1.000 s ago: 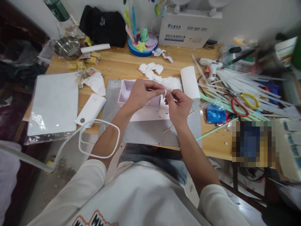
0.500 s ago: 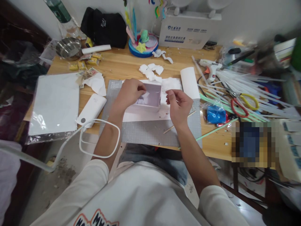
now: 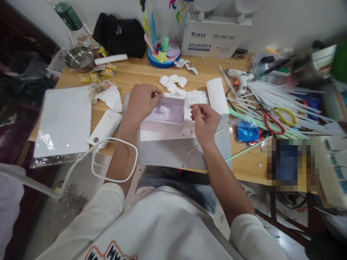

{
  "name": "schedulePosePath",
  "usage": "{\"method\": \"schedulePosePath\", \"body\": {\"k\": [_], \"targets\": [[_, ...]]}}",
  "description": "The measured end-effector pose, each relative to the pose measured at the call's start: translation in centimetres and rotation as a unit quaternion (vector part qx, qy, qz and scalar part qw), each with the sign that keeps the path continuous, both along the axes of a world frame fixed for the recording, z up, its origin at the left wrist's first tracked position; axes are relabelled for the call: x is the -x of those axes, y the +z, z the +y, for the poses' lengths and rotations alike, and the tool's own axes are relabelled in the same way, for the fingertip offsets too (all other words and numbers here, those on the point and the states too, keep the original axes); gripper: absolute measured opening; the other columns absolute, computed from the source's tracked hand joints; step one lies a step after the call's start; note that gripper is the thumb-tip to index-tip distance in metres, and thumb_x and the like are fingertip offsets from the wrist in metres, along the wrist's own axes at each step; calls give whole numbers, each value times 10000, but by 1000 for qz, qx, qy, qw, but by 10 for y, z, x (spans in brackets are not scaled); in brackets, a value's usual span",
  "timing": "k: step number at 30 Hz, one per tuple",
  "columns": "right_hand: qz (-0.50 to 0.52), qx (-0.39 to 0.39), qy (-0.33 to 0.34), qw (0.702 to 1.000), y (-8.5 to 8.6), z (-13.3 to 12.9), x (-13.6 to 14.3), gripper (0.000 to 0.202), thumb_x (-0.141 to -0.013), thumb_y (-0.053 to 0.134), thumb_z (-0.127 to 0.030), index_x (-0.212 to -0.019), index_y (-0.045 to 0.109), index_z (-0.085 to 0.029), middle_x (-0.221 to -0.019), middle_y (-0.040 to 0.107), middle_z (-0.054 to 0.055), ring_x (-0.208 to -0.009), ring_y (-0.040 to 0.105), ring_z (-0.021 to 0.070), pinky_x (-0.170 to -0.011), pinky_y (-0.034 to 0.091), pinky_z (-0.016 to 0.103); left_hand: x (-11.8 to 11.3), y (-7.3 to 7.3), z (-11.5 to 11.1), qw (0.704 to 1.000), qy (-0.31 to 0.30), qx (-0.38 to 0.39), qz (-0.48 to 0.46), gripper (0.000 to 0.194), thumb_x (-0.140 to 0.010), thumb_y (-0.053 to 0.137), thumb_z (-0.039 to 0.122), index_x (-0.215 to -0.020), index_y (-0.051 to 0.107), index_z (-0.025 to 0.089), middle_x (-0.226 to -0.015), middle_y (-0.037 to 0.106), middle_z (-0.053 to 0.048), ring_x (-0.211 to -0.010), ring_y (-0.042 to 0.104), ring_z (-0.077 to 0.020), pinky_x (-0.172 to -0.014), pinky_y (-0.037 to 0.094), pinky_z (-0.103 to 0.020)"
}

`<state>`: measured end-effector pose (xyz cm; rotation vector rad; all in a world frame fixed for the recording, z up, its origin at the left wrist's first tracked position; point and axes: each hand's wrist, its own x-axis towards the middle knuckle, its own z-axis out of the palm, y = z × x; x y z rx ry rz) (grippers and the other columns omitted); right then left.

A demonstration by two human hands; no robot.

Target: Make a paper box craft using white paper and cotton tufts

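Note:
A shallow pale lilac box point(image 3: 162, 125), open at the top, sits on white paper over the grey cutting mat point(image 3: 168, 153). Inside it lie small white paper pieces point(image 3: 166, 111). My left hand point(image 3: 142, 103) is at the box's back left corner, thumb and fingertips closed together by the rim. What they pinch, if anything, is hidden. To the right of the box, my right hand point(image 3: 205, 121) hovers apart from it with curled fingers, thumb against fingertips. Anything in that pinch is too small to make out. A thin wooden stick point(image 3: 193, 149) lies below the right hand.
Torn white paper scraps point(image 3: 173, 83) and a curled white sheet point(image 3: 217, 95) lie behind the box. A glue gun point(image 3: 241, 79), scissors point(image 3: 275, 122) and many plastic sticks crowd the right. At left are a white power bank point(image 3: 105, 128) and a bagged paper stack point(image 3: 63, 121).
My left hand has moved left and slightly back, from over the box's inside to its back left rim, uncovering the paper pieces. My right hand has barely shifted.

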<state>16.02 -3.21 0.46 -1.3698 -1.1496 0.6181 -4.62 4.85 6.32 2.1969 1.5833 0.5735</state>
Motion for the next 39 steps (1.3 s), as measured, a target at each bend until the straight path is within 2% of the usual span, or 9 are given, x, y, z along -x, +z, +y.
{"method": "schedulePosePath", "body": {"k": [2, 6, 10, 14, 18, 22, 28, 32, 39], "targets": [[-4, 2, 2, 1000, -1, 0, 0, 249, -914, 630, -428, -879, 734, -205, -751, 686, 7, -663, 614, 113, -579, 491, 252, -5, 9, 9, 999, -4, -26, 23, 237, -922, 583, 332, -992, 797, 256, -1025, 798, -40, -951, 701, -223, -920, 510, -356], [-18, 3, 5, 1000, -3, 0, 0, 253, -924, 612, -426, -892, 732, -206, -787, 702, 15, -699, 632, 119, -593, 496, 251, -28, 16, 41, 990, -96, -40, 94, 236, -887, 603, 238, -1007, 806, 243, -1104, 777, -72, -1087, 662, -292, -987, 468, -413], [-25, 2, 1, 1000, -3, 1, 0, 256, -928, 608, -429, -891, 727, -205, -790, 703, 18, -701, 636, 121, -589, 495, 251, -54, 5, 76, 969, -198, -2, 147, 322, -782, 667, 93, -1045, 802, 220, -1113, 756, -96, -1130, 640, -329, -984, 434, -412], [-30, 8, 1, 1000, -2, 0, 0, 254, -928, 604, -428, -893, 728, -208, -806, 712, 19, -708, 640, 122, -599, 504, 257, -71, -12, 97, 965, -212, 36, 150, 332, -683, 729, 18, -930, 811, 223, -970, 751, -83, -1100, 637, -324, -952, 408, -378], [-41, 7, 2, 999, -2, -1, -1, 258, -935, 593, -427, -894, 727, -211, -814, 714, 20, -723, 649, 125, -607, 511, 257, -81, -24, 105, 951, -229, 28, 205, 293, -676, 716, 40, -897, 807, 210, -929, 735, -97, -1049, 643, -323, -889, 402, -372], [-42, 8, 2, 999, -2, -1, -1, 266, -939, 594, -434, -900, 729, -208, -819, 715, 22, -725, 648, 124, -605, 507, 255, -82, -30, 107, 955, -223, 9, 195, 178, -708, 677, 90, -792, 788, 201, -867, 726, -109, -1007, 651, -323, -861, 402, -384], [-40, 5, 2, 999, -4, 1, -2, 262, -934, 602, -433, -894, 730, -208, -810, 711, 21, -729, 650, 128, -596, 506, 254, -76, -38, 114, 958, -210, -35, 192, 133, -732, 698, 143, -792, 773, 235, -798, 720, -64, -913, 640, -274, -762, 374, -359], [-38, 6, 3, 999, -4, 1, -1, 260, -930, 600, -437, -891, 730, -215, -811, 712, 21, -733, 652, 132, -599, 512, 257, -71, -36, 118, 960, -219, 10, 175, 20, -763, 744, 218, -751, 755, 230, -689, 692, -24, -841, 614, -214, -744, 341, -332], [-42, 12, 2, 999, -6, 3, 0, 228, -923, 605, -398, -887, 730, -211, -799, 705, 16, -717, 651, 130, -616, 527, 259, -66, -29, 116, 960, -221, 17, 173, 153, -785, 667, 146, -678, 748, 219, -680, 715, -48, -815, 628, -221, -746, 355, -344]]}}
